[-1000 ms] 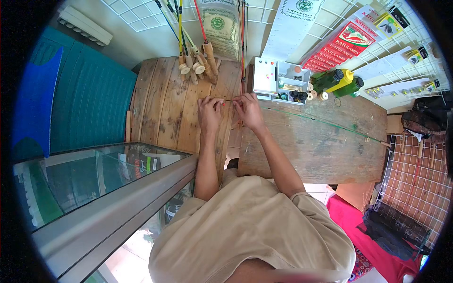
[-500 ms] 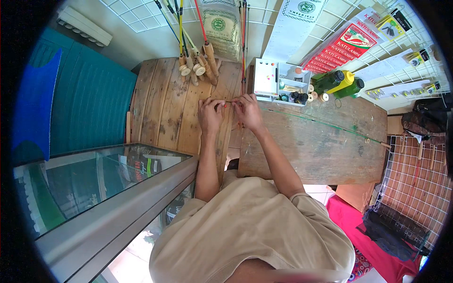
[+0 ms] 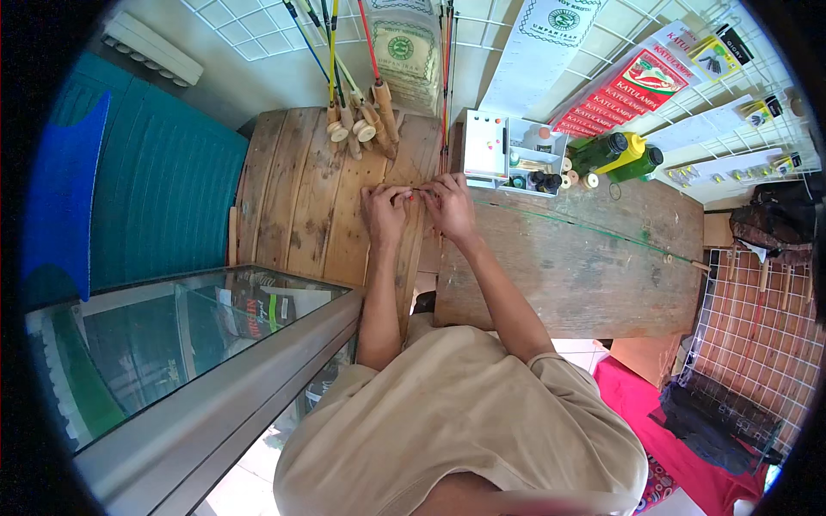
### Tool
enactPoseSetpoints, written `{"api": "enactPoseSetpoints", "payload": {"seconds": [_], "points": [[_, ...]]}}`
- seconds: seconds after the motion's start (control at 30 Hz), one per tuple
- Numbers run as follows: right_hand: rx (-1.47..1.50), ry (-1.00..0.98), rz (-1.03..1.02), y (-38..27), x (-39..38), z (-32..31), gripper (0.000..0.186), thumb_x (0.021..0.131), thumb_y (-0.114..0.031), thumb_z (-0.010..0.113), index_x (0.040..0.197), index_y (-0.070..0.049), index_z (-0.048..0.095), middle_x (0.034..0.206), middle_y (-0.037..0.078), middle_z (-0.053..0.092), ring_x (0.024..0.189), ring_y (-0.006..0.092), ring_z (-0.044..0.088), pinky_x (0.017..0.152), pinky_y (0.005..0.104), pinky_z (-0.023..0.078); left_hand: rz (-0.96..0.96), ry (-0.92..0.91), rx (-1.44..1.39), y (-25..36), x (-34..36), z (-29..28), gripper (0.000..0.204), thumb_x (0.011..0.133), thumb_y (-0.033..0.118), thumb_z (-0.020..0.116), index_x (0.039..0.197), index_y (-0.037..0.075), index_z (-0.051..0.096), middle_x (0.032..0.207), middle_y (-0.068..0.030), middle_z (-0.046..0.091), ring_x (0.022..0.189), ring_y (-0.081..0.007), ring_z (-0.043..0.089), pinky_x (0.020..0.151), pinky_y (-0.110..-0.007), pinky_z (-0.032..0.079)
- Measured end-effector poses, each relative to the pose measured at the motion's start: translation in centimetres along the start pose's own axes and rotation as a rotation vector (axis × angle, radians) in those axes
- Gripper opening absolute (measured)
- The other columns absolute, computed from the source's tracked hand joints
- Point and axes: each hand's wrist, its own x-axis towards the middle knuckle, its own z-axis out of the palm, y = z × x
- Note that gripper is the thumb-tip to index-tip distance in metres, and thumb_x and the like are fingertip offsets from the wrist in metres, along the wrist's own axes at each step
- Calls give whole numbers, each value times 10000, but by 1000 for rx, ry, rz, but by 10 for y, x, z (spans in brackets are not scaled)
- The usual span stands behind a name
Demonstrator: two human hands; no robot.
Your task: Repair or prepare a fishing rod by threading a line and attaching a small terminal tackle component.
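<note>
Both hands meet over the wooden plank table (image 3: 303, 206), fingertips close together. My left hand (image 3: 386, 215) is closed in a pinch on one end of a thin dark strand (image 3: 416, 189). The other end is pinched by my right hand (image 3: 450, 209), just to the right. A tiny red bead (image 3: 410, 198) shows by the left fingertips; whether it is on the strand I cannot tell. The strand's exact kind is too small to make out. Beyond the hands stand several fishing rods (image 3: 385, 112) with cork handles.
A white organizer box (image 3: 532, 187) with small bottles sits right of my hands, beside wooden spools (image 3: 589, 181) and green and yellow bottles (image 3: 632, 153). A thin green rod (image 3: 594, 227) lies across the right-hand table (image 3: 551, 284). At near left is a glass display case (image 3: 198, 327).
Both hands keep their pinch on the strand, with only slight shifts of the fingers. The whole view has moved a little.
</note>
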Motion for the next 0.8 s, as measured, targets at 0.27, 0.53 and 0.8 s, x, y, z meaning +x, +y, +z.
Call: {"api": "enactPoseSetpoints", "payload": {"seconds": [0.27, 0.53, 0.8], "points": [[-5, 30, -91, 3, -4, 1, 166, 703, -48, 707, 866, -31, 679, 893, 83, 598, 886, 288, 512, 808, 368, 452, -38, -31, -58, -1, 0, 3, 124, 774, 125, 703, 890, 123, 749, 900, -46, 698, 891, -276, 527, 828, -367, 437], [-29, -9, -49, 0, -4, 0, 169, 697, -76, 712, 861, -37, 695, 907, 86, 563, 909, 289, 492, 805, 375, 451, -55, -36, -81, 1, 1, 1, 135, 779, 129, 704, 907, 123, 746, 911, -45, 701, 882, -269, 522, 827, -370, 433], [-5, -12, -23, 1, -6, 2, 169, 712, -71, 707, 873, -23, 692, 908, 104, 553, 895, 294, 487, 795, 385, 446, -116, -7, -148, 2, 1, 2, 126, 786, 154, 708, 909, 130, 724, 850, -25, 694, 864, -262, 513, 816, -365, 426]]}}
